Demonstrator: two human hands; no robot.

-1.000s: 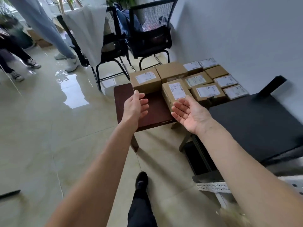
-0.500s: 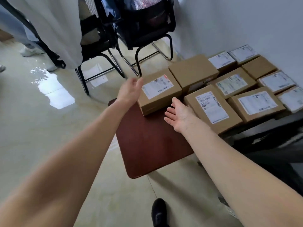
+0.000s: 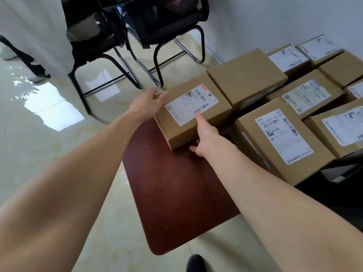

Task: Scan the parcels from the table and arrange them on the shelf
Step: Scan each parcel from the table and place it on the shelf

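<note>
A brown cardboard parcel (image 3: 216, 107) with a white barcode label lies at the far end of the dark red table (image 3: 176, 193). My left hand (image 3: 146, 104) reaches its far left corner with the fingers stretched out against the side, blurred by motion. My right hand (image 3: 206, 136) holds the near edge, thumb on top by the label and fingers curled below the edge. Several more labelled parcels lie to the right, the closest a larger box (image 3: 282, 138), and a plain-topped one (image 3: 245, 75) sits behind.
Two black chairs (image 3: 167, 16) stand on the tiled floor beyond the table, one draped with a white cloth (image 3: 39, 36). A dark surface (image 3: 343, 183) lies at the right, below the parcels. The white wall runs behind them. My shoe (image 3: 195, 264) shows at the bottom.
I have come closer to the table. Both hands moved forward from open air onto the left parcel; the right hand now has its thumb on top of the box.
</note>
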